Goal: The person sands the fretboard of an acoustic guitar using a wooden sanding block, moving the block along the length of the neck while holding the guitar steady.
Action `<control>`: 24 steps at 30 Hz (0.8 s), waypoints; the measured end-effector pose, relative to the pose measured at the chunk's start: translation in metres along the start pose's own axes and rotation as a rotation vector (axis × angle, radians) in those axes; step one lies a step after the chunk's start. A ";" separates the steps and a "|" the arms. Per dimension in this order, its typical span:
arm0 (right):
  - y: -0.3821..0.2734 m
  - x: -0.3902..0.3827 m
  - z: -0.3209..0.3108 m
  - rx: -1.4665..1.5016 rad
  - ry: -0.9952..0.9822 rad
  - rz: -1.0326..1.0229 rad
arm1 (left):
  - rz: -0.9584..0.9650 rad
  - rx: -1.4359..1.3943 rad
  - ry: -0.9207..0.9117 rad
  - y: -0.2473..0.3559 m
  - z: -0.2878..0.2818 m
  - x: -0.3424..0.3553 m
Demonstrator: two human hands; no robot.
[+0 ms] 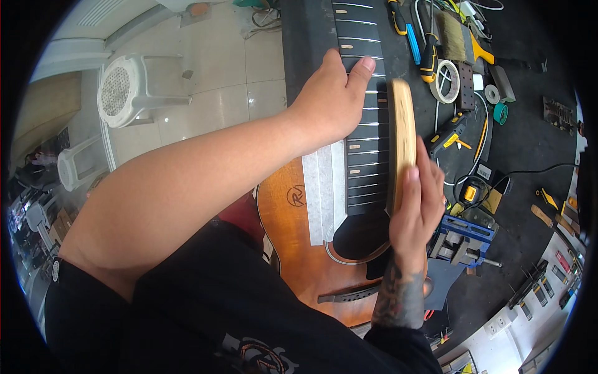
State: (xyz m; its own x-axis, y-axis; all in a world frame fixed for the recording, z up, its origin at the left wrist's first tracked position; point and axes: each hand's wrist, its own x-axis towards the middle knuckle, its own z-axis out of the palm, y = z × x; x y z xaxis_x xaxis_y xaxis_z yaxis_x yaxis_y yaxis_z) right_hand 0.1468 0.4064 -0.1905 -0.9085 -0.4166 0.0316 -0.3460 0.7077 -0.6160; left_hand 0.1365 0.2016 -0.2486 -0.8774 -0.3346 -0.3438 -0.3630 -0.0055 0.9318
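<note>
An acoustic guitar [289,234] with an orange-brown body lies with its neck pointing away from me. Across its dark fretboard [364,159] run bright metal frets, with small pale inlays between some of them. My left hand [330,103] is wrapped over the neck, thumb on the fretboard and the other fingers mostly hidden. Along the fretboard's right edge stands a long pale wooden block [403,124]. My right hand [416,212] grips its near part from the right, and the block's underside is hidden. Pale tape strips [314,199] cover the top beside the fretboard.
A dark workbench [517,146] carries screwdrivers [428,59], a brush [455,38], a tape roll [444,82], cables and a blue vise [464,240] right of the guitar. White plastic stools [121,90] stand on the tiled floor at left. Tools hang at far right.
</note>
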 end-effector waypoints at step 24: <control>0.009 0.043 -0.003 0.384 -0.164 0.102 | -0.108 0.006 -0.047 0.009 0.000 -0.001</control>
State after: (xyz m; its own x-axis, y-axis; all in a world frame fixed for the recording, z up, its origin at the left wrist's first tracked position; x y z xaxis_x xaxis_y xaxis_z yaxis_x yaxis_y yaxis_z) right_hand 0.1037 0.3968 -0.1920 -0.8735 -0.4627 -0.1512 -0.1158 0.4992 -0.8587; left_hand 0.1345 0.2018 -0.2401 -0.8468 -0.2880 -0.4473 -0.4579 -0.0336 0.8884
